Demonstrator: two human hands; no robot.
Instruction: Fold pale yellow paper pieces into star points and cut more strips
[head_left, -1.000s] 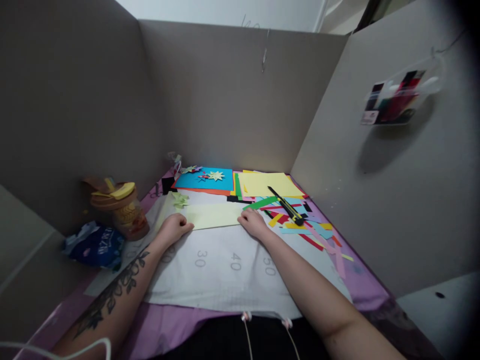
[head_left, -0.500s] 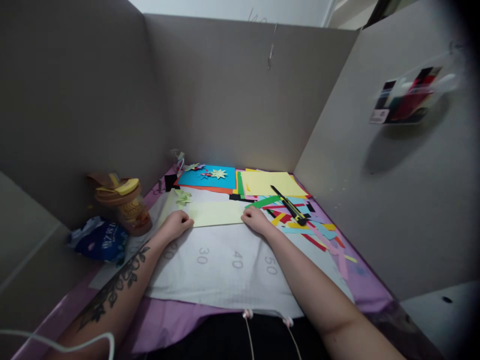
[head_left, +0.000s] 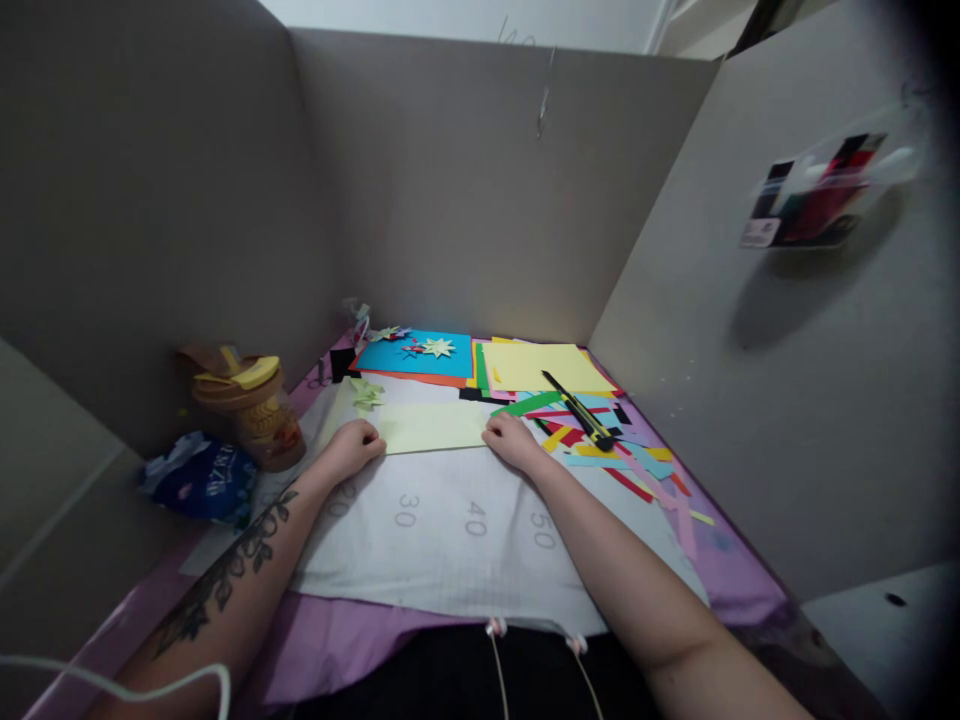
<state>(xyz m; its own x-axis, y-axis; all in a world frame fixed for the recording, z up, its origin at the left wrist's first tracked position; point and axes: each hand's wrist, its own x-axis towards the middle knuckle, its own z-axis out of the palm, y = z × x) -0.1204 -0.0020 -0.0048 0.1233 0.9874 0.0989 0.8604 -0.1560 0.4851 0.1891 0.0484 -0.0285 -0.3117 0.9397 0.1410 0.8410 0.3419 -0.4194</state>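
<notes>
left hand [head_left: 350, 449] and right hand [head_left: 512, 441] — each with fingers closed on one end of the pale yellow strip [head_left: 435, 427], which lies across the white sheet [head_left: 442, 560]. utility knife [head_left: 577, 410]: right, atop paper scraps [head_left: 637, 470]. far side — blue paper [head_left: 382, 357] left, yellow paper [head_left: 540, 368] right.

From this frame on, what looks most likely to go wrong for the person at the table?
The utility knife lies on loose paper strips close to the right hand; if its blade is out, a sweep of that hand might meet it. The pale paper could crease or slip if the left hand and right hand pull unevenly.
</notes>
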